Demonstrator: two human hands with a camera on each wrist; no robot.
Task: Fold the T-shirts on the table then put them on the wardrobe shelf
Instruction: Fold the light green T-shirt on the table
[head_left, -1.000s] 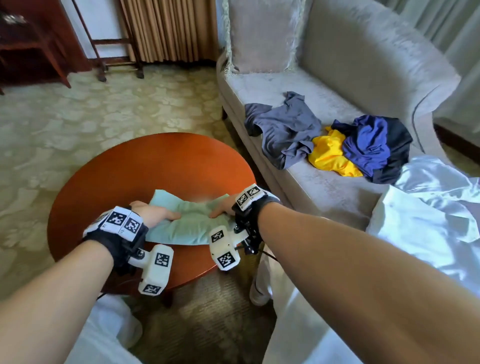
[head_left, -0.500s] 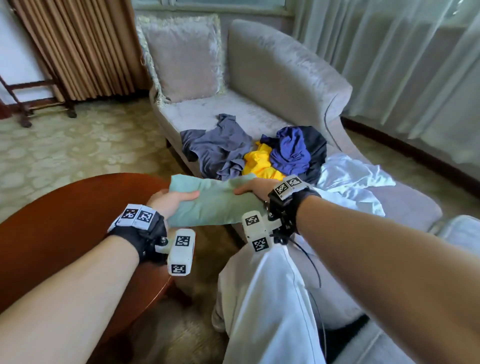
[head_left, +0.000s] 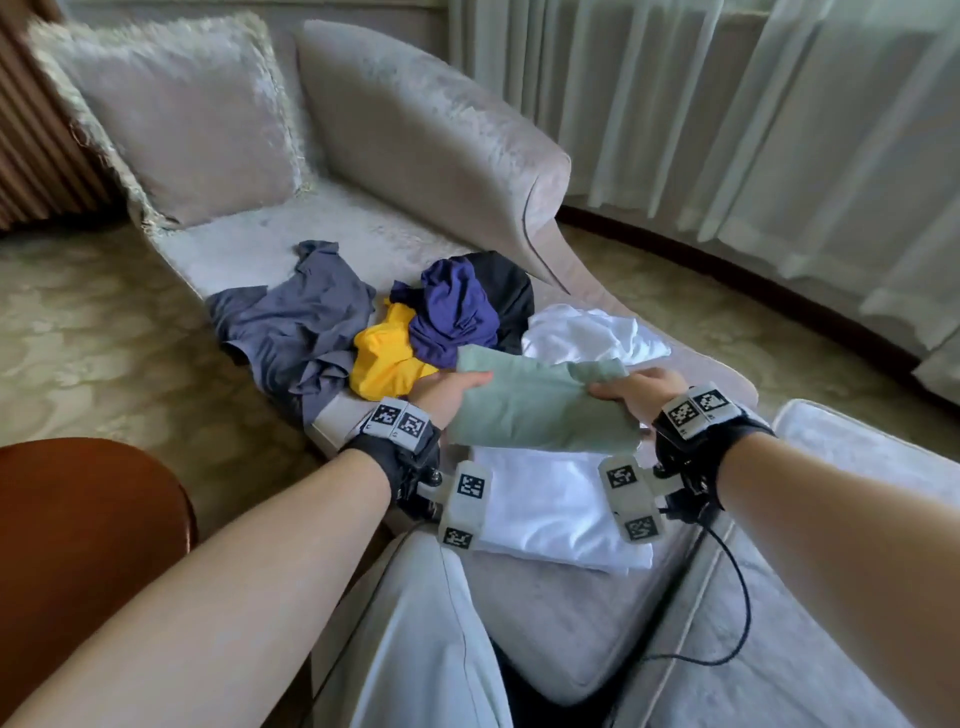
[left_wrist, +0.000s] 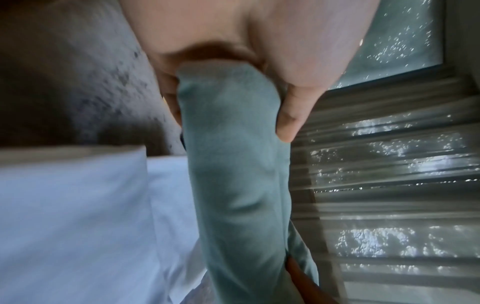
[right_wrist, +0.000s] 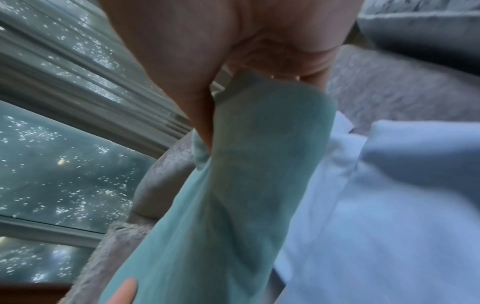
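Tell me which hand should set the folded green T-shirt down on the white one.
Probably both: left hand and right hand each grip an end of the folded green T-shirt, held level above the folded white T-shirt. Neither looks better placed.

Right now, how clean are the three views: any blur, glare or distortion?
Head view: sharp in the middle, daylight through the curtains, edges bent by the wide lens. Left wrist view: green shirt fairly clear, white cloth smeared. Right wrist view: soft overall, bluish, window speckled with glare.
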